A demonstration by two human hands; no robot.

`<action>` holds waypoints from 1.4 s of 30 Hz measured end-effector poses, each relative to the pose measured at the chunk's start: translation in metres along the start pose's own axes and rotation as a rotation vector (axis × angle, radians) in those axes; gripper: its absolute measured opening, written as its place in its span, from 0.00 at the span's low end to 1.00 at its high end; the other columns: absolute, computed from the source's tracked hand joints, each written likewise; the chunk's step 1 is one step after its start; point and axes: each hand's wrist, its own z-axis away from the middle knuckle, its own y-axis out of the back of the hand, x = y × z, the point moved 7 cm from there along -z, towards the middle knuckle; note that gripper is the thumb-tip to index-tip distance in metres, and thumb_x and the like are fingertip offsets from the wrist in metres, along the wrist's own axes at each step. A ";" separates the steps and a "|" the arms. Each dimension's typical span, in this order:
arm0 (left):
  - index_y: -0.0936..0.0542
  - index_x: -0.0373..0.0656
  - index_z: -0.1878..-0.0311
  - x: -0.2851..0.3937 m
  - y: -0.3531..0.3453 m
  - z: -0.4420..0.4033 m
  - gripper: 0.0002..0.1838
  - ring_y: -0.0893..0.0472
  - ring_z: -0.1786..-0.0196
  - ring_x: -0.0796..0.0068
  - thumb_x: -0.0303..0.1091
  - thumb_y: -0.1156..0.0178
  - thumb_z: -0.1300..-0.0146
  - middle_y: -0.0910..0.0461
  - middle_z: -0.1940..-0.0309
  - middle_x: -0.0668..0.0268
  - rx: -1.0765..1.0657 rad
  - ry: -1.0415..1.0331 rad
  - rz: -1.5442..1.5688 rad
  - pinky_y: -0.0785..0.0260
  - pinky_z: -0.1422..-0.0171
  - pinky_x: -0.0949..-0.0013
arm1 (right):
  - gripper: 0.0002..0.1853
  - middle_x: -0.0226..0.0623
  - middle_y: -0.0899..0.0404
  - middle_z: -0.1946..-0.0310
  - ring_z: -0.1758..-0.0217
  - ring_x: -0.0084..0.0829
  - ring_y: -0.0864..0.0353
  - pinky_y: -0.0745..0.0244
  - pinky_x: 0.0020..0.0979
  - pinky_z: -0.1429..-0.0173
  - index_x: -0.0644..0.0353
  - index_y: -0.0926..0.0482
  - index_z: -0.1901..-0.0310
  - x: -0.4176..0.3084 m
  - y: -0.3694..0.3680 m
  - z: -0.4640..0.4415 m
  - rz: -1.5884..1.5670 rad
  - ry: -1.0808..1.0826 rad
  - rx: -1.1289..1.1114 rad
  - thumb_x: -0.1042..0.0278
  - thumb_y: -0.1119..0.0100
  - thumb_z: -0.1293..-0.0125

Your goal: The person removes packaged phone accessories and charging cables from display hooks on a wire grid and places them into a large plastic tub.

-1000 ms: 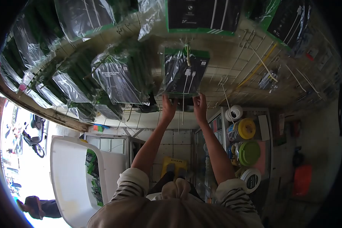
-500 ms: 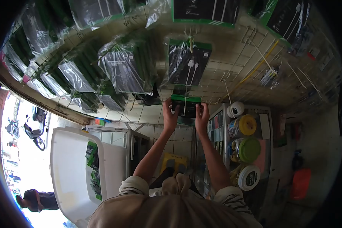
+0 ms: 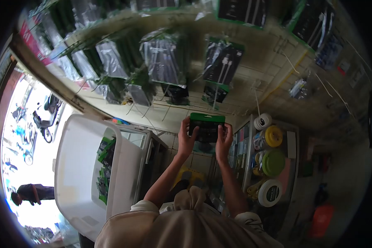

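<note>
Both my hands hold a black retail package with a green top edge [image 3: 206, 126] and a hang slot. My left hand [image 3: 187, 138] grips its left side, thumb on the face; my right hand [image 3: 223, 142] grips the right side the same way. Small print on the package is too blurred to read. Just above it, a white metal hook [image 3: 215, 99] sticks out from the wall rack, apart from the package. A similar small green-and-black package [image 3: 221, 91] hangs there, below a larger charging cable package [image 3: 223, 62].
Rows of plastic-wrapped cable packages [image 3: 163, 58] hang at upper left. A white tub [image 3: 80, 153] with green packages [image 3: 105, 159] stands at left. Lidded jars, one green-topped [image 3: 273, 162], sit on a glass cabinet [image 3: 291, 165] at right. A person [image 3: 33, 194] is outside.
The package has come away from the hook and moved down towards me, still in both hands. The view has shifted, so the wall goods appear further right.
</note>
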 end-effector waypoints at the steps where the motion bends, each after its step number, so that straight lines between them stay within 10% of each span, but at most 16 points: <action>1: 0.38 0.38 0.48 0.001 0.010 0.004 0.21 0.29 0.53 0.67 0.24 0.46 0.46 0.31 0.55 0.58 0.029 0.002 -0.011 0.38 0.51 0.70 | 0.10 0.31 0.32 0.76 0.74 0.19 0.36 0.40 0.23 0.70 0.63 0.34 0.60 -0.004 -0.005 0.006 -0.049 -0.047 -0.011 0.64 0.55 0.36; 9: 0.50 0.41 0.39 0.015 0.110 0.050 0.35 0.30 0.48 0.68 0.23 0.43 0.48 0.33 0.49 0.51 0.113 -0.014 0.101 0.39 0.46 0.68 | 0.09 0.31 0.32 0.68 0.63 0.19 0.35 0.38 0.22 0.56 0.65 0.32 0.61 -0.046 -0.092 0.048 -0.306 -0.062 -0.258 0.68 0.53 0.38; 27: 0.51 0.42 0.39 0.017 0.405 0.205 0.35 0.27 0.57 0.70 0.22 0.44 0.48 0.33 0.55 0.56 1.113 0.091 0.140 0.31 0.57 0.71 | 0.18 0.37 0.31 0.57 0.52 0.23 0.32 0.38 0.24 0.49 0.64 0.38 0.51 -0.119 -0.363 0.288 -0.308 0.040 -1.461 0.73 0.48 0.42; 34: 0.62 0.28 0.39 -0.083 0.481 0.244 0.49 0.36 0.47 0.50 0.36 0.37 0.53 0.43 0.48 0.43 1.011 0.536 -0.476 0.40 0.45 0.60 | 0.18 0.50 0.29 0.60 0.57 0.42 0.28 0.34 0.35 0.55 0.68 0.35 0.56 -0.052 -0.459 0.367 0.179 0.269 -1.626 0.69 0.44 0.46; 39: 0.70 0.31 0.39 -0.168 0.489 0.266 0.57 0.39 0.45 0.44 0.42 0.35 0.56 0.47 0.45 0.39 0.900 1.027 -0.279 0.41 0.43 0.59 | 0.20 0.48 0.26 0.62 0.57 0.41 0.26 0.32 0.34 0.54 0.67 0.33 0.56 0.032 -0.495 0.403 0.658 0.441 -1.735 0.67 0.43 0.49; 42: 0.69 0.30 0.39 -0.204 0.487 0.278 0.57 0.40 0.43 0.45 0.43 0.35 0.56 0.48 0.44 0.39 0.841 1.216 -0.262 0.42 0.42 0.59 | 0.27 0.58 0.31 0.56 0.52 0.50 0.31 0.34 0.38 0.49 0.73 0.38 0.51 0.074 -0.503 0.416 0.788 0.137 -1.884 0.67 0.42 0.51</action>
